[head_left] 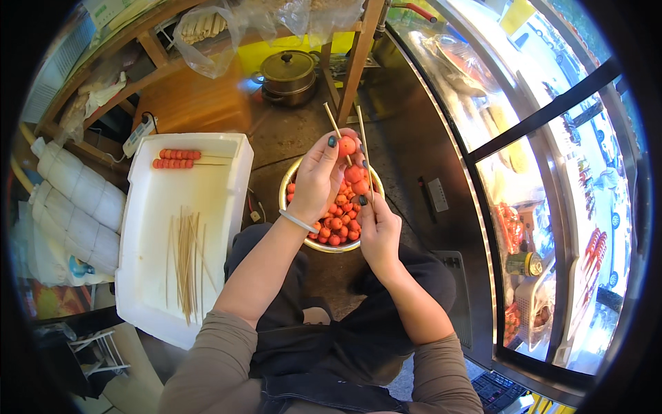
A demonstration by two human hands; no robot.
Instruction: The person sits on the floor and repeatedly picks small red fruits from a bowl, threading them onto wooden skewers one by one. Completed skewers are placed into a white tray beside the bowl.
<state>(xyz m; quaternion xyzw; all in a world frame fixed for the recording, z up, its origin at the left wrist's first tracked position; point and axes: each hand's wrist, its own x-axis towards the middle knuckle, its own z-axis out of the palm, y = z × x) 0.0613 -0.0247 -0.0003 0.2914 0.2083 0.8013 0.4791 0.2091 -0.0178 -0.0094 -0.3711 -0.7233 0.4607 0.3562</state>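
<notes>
My left hand pinches a red hawthorn fruit between thumb and fingers. A bamboo skewer runs at a slant along that fruit toward two more red fruits just below; whether it pierces all of them is hard to tell. In my right hand is a second bamboo skewer, nearly upright, its top beyond the left fingertips. Both hands are above a gold-rimmed basin of loose hawthorn fruits, partly hidden by my left forearm.
To the left, a white foam box holds loose skewers and two filled fruit skewers. Wrapped white bundles lie beyond it. A lidded pot stands ahead. A metal-framed glass case borders the right side.
</notes>
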